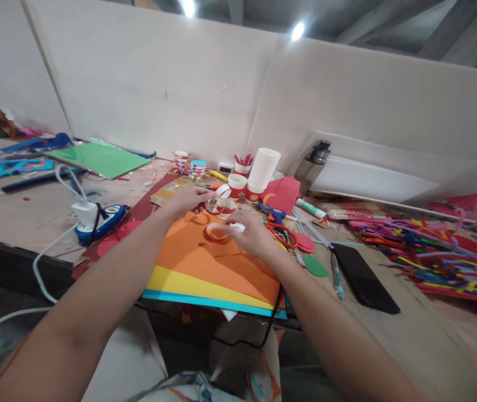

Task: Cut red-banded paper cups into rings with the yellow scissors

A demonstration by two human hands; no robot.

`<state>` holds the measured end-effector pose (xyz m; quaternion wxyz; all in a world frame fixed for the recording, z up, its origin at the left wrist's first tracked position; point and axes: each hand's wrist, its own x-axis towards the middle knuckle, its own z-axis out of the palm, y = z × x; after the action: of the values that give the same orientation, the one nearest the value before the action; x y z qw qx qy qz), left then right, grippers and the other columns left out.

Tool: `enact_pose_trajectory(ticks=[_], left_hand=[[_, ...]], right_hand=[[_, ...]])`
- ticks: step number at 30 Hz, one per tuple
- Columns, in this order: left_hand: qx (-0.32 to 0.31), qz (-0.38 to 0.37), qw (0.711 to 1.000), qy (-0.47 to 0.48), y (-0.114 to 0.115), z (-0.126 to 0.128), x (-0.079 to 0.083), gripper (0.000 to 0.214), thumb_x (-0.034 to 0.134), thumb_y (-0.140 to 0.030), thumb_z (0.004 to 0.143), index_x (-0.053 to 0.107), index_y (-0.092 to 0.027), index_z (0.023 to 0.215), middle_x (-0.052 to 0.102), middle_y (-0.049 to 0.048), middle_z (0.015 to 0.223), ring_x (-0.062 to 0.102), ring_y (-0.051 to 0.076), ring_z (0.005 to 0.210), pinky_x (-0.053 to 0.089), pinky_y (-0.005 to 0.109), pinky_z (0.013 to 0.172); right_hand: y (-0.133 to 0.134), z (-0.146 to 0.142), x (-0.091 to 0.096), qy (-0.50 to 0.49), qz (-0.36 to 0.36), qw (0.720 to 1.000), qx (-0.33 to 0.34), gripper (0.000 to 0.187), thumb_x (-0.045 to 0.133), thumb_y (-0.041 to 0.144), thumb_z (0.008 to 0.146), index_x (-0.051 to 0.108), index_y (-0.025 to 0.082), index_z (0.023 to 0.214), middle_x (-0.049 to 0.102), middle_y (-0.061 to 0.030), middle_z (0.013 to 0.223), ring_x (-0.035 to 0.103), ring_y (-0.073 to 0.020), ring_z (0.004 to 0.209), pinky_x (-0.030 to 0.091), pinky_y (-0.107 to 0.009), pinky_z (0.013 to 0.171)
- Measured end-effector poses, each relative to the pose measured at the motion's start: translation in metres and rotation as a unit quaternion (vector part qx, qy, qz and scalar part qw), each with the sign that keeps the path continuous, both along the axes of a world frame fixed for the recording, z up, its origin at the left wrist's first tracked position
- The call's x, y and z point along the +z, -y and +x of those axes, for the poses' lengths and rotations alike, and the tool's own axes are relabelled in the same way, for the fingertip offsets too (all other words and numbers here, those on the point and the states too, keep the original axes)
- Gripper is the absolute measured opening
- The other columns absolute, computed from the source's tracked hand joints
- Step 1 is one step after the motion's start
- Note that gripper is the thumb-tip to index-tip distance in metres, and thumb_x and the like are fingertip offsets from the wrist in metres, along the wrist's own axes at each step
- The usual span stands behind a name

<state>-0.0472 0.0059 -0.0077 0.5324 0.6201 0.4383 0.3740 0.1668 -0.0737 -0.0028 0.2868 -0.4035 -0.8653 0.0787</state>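
Note:
Over orange paper sheets, my left hand pinches a thin red-and-white paper ring, which looks cut from a paper cup. My right hand is closed on another white-and-red paper ring lower down, held just above or touching the orange paper. Its fingertips are partly hidden behind the hand. Just beyond the fingers stand a red-and-white paper cup and a tall stack of white cups. Other ring or cup pieces overlap near my left fingers, and their exact edges are blurred.
A blue power strip with a white plug lies at left, near a green sheet. To the right are red-handled scissors, a glue stick, a phone, a pen and many pipe cleaners.

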Motion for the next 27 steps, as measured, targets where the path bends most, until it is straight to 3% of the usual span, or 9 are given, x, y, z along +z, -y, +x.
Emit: enact_pose_trajectory(ticks=[3, 7, 12, 16, 18, 22, 24, 27], left_hand=[[-0.015, -0.013, 0.999, 0.027, 0.002, 0.001, 0.001, 0.032, 0.069, -0.038, 0.078, 0.074, -0.018, 0.102, 0.060, 0.0004, 0.062, 0.046, 0.008, 0.048, 0.034, 0.021, 0.047], [-0.033, 0.002, 0.999, 0.039, 0.005, 0.004, 0.002, 0.047, 0.079, -0.034, 0.069, 0.071, -0.017, 0.112, 0.065, 0.0024, 0.071, 0.056, 0.010, 0.057, 0.039, 0.021, 0.051], [-0.049, 0.035, 0.997, 0.048, 0.004, 0.009, -0.003, 0.056, 0.081, -0.032, 0.066, 0.068, -0.016, 0.118, 0.068, 0.0035, 0.076, 0.059, 0.011, 0.062, 0.046, 0.023, 0.056], [-0.064, 0.049, 0.994, 0.080, 0.005, 0.016, -0.010, 0.053, 0.079, -0.035, 0.071, 0.067, -0.018, 0.120, 0.070, 0.0044, 0.082, 0.060, 0.011, 0.066, 0.049, 0.024, 0.061], [-0.084, 0.036, 0.990, 0.103, 0.008, 0.020, -0.012, 0.053, 0.079, -0.035, 0.072, 0.066, -0.017, 0.121, 0.071, 0.0054, 0.086, 0.060, 0.010, 0.066, 0.049, 0.024, 0.062], [-0.115, -0.010, 0.979, 0.171, 0.016, 0.027, -0.008, 0.057, 0.075, -0.036, 0.076, 0.060, -0.020, 0.129, 0.070, 0.0093, 0.106, 0.065, 0.013, 0.077, 0.055, 0.028, 0.072], [-0.126, -0.035, 0.969, 0.210, 0.020, 0.030, -0.006, 0.056, 0.068, -0.043, 0.082, 0.056, -0.022, 0.133, 0.067, 0.0114, 0.115, 0.067, 0.016, 0.085, 0.057, 0.032, 0.074], [-0.139, -0.051, 0.960, 0.237, 0.025, 0.035, -0.006, 0.051, 0.060, -0.047, 0.087, 0.057, -0.020, 0.131, 0.067, 0.0135, 0.116, 0.068, 0.018, 0.088, 0.057, 0.031, 0.073]], right_hand=[[-0.011, 0.021, -0.002, -0.087, 0.000, 0.990, -0.111, 0.016, 0.060, 0.029, 0.090, 0.070, 0.016, 0.089, 0.071, -0.0077, 0.092, 0.063, -0.0191, 0.089, 0.046, -0.032, 0.081], [-0.018, 0.036, -0.010, -0.007, -0.022, 0.987, -0.159, 0.023, 0.068, 0.033, 0.083, 0.070, 0.019, 0.101, 0.068, -0.0109, 0.108, 0.060, -0.0275, 0.103, 0.045, -0.042, 0.089], [-0.015, 0.023, -0.015, -0.046, -0.016, 0.992, -0.118, 0.037, 0.068, 0.033, 0.083, 0.064, 0.020, 0.117, 0.063, -0.0124, 0.121, 0.055, -0.0286, 0.115, 0.042, -0.046, 0.098], [-0.014, 0.005, -0.014, -0.143, 0.002, 0.987, -0.070, 0.045, 0.069, 0.032, 0.082, 0.058, 0.019, 0.124, 0.064, -0.0112, 0.116, 0.060, -0.0230, 0.101, 0.048, -0.038, 0.087], [-0.013, -0.001, -0.013, -0.154, 0.025, 0.986, -0.053, 0.038, 0.070, 0.028, 0.082, 0.061, 0.020, 0.119, 0.066, -0.0083, 0.105, 0.061, -0.0204, 0.091, 0.049, -0.034, 0.082], [-0.013, -0.004, -0.012, -0.130, 0.077, 0.987, -0.053, 0.004, 0.065, 0.022, 0.085, 0.068, 0.019, 0.088, 0.065, -0.0043, 0.084, 0.058, -0.0176, 0.079, 0.047, -0.030, 0.075], [-0.014, -0.003, -0.011, -0.099, 0.102, 0.988, -0.065, 0.006, 0.062, 0.020, 0.087, 0.067, 0.018, 0.083, 0.065, -0.0060, 0.086, 0.059, -0.0182, 0.081, 0.046, -0.030, 0.074], [-0.013, -0.004, -0.008, -0.024, 0.123, 0.990, -0.062, 0.012, 0.059, 0.013, 0.087, 0.069, 0.019, 0.090, 0.067, -0.0087, 0.095, 0.061, -0.0204, 0.090, 0.046, -0.032, 0.080]])
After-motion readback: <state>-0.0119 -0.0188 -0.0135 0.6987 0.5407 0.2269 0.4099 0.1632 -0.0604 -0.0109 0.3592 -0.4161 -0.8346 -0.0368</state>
